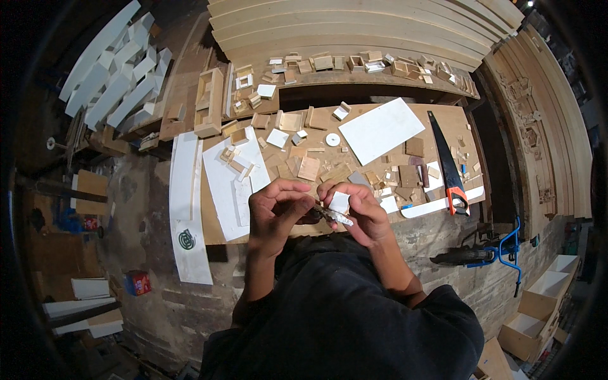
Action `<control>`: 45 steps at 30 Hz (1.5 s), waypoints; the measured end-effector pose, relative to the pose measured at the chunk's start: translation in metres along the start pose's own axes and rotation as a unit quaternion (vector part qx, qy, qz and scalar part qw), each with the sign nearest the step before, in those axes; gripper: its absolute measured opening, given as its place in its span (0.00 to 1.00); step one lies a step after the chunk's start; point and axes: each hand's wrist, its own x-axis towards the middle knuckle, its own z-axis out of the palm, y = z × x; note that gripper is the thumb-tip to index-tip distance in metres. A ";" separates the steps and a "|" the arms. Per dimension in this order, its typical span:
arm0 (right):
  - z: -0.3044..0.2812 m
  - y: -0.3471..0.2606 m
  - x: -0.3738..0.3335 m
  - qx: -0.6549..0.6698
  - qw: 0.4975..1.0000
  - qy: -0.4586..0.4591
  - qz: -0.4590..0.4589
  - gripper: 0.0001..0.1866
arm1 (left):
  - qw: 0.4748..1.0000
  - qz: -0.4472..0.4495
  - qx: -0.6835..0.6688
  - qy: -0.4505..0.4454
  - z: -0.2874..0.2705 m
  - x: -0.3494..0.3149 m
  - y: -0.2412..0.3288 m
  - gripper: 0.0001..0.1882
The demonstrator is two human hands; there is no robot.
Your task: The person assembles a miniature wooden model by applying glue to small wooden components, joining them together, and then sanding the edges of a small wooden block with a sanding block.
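Note:
In front of my chest, both hands meet just past the table's near edge. My right hand [365,214] is closed round a small white block [339,202], pinched between thumb and fingers. Below the block is a narrow piece with a rough, crumpled whitish end [339,217]; its kind is unclear. My left hand [278,208] is closed, thumb against fingers, on the darker end of that narrow piece, mostly hidden by the fingers. Beyond my hands, small wood offcuts [308,168] lie scattered on the brown work table [218,229].
A handsaw [448,158] with an orange and black handle lies at the table's right. A white panel [382,131] lies toward the back. Small wooden boxes [323,62] line a shelf before stacked boards [354,28]. A blue-framed bike [505,248] stands at right.

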 end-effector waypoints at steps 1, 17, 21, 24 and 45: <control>-0.001 0.001 0.000 -0.002 1.000 -0.005 0.001 0.24 | 1.000 0.005 0.005 0.004 0.000 0.000 -0.001 0.16; 0.001 0.006 0.003 0.017 1.000 0.010 0.005 0.21 | 0.999 -0.012 -0.048 0.008 0.001 0.002 -0.003 0.15; -0.004 0.005 0.003 0.011 1.000 -0.001 -0.002 0.21 | 0.999 -0.016 -0.047 0.013 0.002 0.003 -0.003 0.15; -0.007 0.005 0.003 0.003 1.000 -0.003 -0.006 0.21 | 0.997 -0.029 -0.062 0.019 -0.001 0.004 -0.002 0.15; -0.012 0.003 0.003 0.088 0.996 0.004 0.003 0.24 | 0.994 -0.033 -0.060 0.085 -0.015 0.007 -0.006 0.14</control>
